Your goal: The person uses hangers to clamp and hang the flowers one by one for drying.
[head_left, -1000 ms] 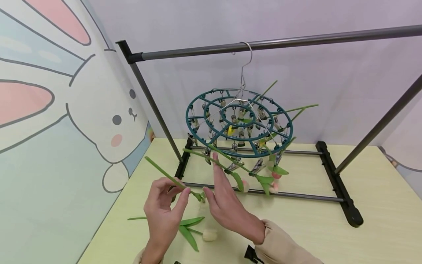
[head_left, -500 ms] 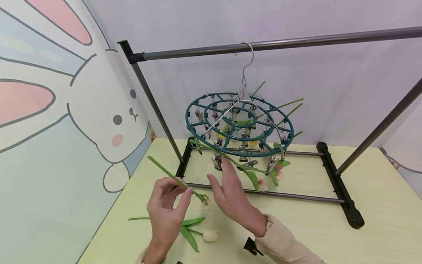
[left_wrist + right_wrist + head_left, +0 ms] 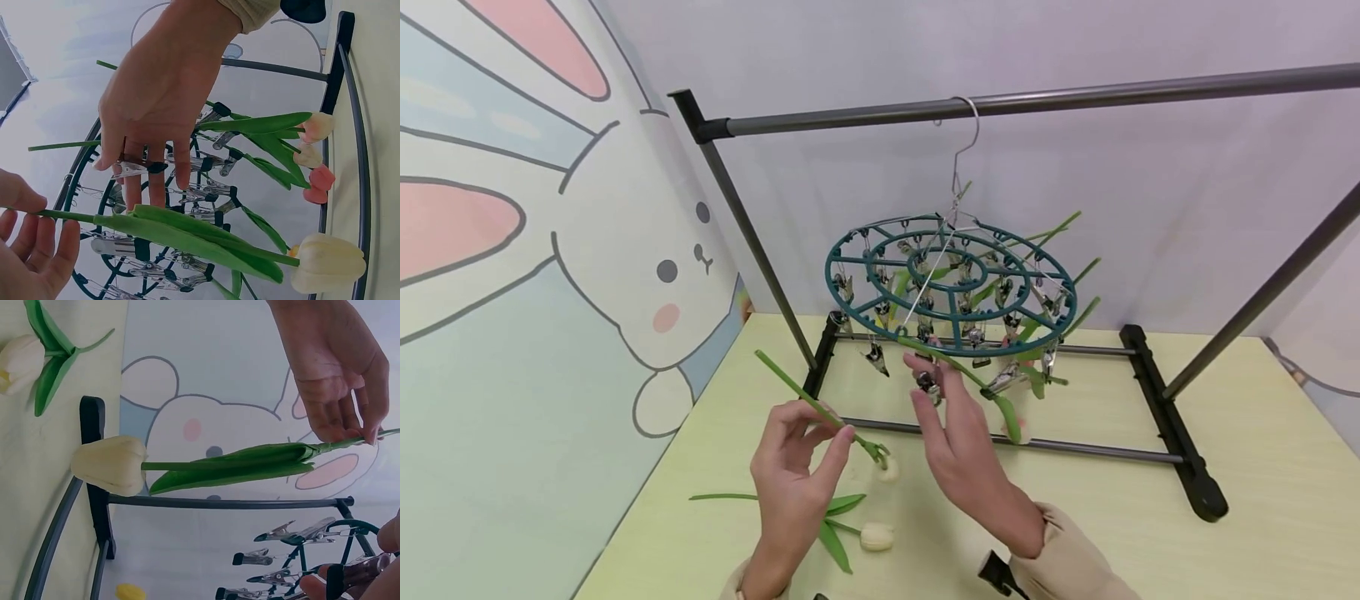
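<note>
My left hand (image 3: pixel 797 475) pinches the green stem of a white artificial tulip (image 3: pixel 328 264) between thumb and fingers. Its bloom points down, below the stem, in the head view. My right hand (image 3: pixel 977 462) is under the near rim of a round dark-green clip hanger (image 3: pixel 837 300), with thumb and fingers around a metal clip (image 3: pixel 928 387). That clip (image 3: pixel 365 569) also shows between the fingers in the right wrist view. Several tulips, one with a green leaf (image 3: pixel 1009 419), hang from other clips. Another white tulip (image 3: pixel 876 537) lies on the table below my left hand.
The hanger's hook (image 3: pixel 976 133) sits over the dark top bar (image 3: pixel 850 117) of a rack. The rack's black foot (image 3: pixel 1180 433) stands on the pale table (image 3: pixel 1270 433). At the left is a wall (image 3: pixel 497 417) with a rabbit picture. A black object (image 3: pixel 995 573) is near my right sleeve.
The hanger has turned, its clipped tulips shifting around. My right hand has moved right, its fingers closing from nearly straight onto a clip. My left hand has moved slightly right with its tulip.
</note>
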